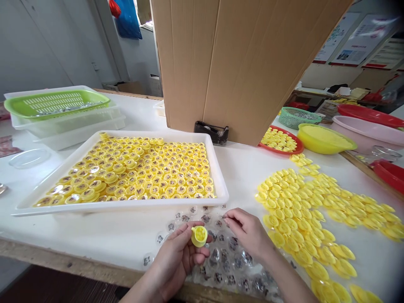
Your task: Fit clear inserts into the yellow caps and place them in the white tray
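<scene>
My left hand (176,257), palm up, grips a small yellow toy cup (199,236) with a side handle and yellow bits inside. Just to its right, my right hand (249,232) pinches the edge of a clear round disc among many others. These clear discs (220,238), each with a small dark printed picture, lie spread on the table under and around both hands. Beyond them stands a white tray (221,185) with many yellow cups (158,172) topped by similar pictures. Yellow saucer-like pieces (296,214) cover the table to the right.
A tall cardboard box (233,67) rises at the back, a black tape dispenser (211,132) before it. Back left, a green basket (59,101) sits on stacked clear bins (75,128). Back right are a red plate (298,147), a yellow basin (326,141) and a mint basket (298,118).
</scene>
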Demonstrator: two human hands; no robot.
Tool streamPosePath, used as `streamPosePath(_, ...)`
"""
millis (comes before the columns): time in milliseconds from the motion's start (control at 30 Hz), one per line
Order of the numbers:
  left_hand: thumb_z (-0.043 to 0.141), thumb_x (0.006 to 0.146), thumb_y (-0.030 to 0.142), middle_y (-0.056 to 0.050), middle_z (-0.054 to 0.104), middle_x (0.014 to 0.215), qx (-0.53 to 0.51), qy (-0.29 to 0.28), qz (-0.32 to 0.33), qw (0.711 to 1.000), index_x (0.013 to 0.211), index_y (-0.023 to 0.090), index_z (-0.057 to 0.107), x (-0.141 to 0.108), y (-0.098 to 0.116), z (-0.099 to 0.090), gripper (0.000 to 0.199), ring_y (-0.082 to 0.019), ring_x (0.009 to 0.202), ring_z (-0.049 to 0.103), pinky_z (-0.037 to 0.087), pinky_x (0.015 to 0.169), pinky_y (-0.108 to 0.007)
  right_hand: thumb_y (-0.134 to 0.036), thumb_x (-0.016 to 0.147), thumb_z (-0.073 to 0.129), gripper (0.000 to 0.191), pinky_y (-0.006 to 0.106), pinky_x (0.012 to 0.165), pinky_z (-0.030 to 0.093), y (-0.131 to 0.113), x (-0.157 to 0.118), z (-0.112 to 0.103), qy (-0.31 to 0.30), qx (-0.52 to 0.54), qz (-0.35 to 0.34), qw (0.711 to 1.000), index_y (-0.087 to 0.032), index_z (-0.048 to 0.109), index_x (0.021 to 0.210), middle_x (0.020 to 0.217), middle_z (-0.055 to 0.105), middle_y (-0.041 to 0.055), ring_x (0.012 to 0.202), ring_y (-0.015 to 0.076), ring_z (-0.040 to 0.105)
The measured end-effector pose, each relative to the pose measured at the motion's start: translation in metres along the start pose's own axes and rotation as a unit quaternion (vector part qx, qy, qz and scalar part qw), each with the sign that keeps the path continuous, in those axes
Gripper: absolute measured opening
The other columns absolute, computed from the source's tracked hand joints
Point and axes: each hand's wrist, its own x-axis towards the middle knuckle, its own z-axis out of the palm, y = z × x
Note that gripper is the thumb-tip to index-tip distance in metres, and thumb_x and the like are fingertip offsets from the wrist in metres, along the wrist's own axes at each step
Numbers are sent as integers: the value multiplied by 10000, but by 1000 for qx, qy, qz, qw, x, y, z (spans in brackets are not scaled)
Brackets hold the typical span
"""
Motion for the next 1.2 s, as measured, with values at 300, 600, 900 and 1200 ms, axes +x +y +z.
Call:
streamPosePath(300, 492, 872, 254, -69, 637, 745, 2, -41, 14, 999, 1023, 132, 534, -3, -1, 12, 198, -128, 556, 623, 457, 471, -173, -250, 855, 566, 176, 239, 637, 473, -34, -22, -2, -99, 409, 87, 903, -211, 576, 1027, 732, 596, -32, 648, 104, 580)
streamPosePath(600, 535, 849, 280, -58, 622, 736, 17, -42, 31, 998, 961, 124, 560, -10, -3, 19, 193, -109, 545, 580, 414, 465, -170, -247, 859, 568, 143, 214, 563, 440, -25, -22, 9, -105, 413, 82, 901, -219, 593, 997, 679, 570, -47, 584, 87, 552)
streamPosePath(900, 528, 867, 330, -60, 632, 746, 5, -79, 42, 996, 946, 126, 526, -10, -8, 20, 219, -96, 580, 579, 424, 525, -174, -245, 839, 582, 121, 224, 608, 497, -44, -21, 6, -55, 328, 42, 942, -240, 658, 934, 884, 598, -5, 661, 104, 589)
streamPosePath(1200, 520, 872, 343, -50, 610, 758, 4, -95, 31, 995, 932, 120, 548, -9, -10, 18, 233, -79, 547, 569, 420, 480, -155, -124, 830, 552, 307, 224, 656, 511, -53, -23, -10, -93, 178, -53, 978, -285, 614, 1085, 873, 583, -15, 720, 111, 619)
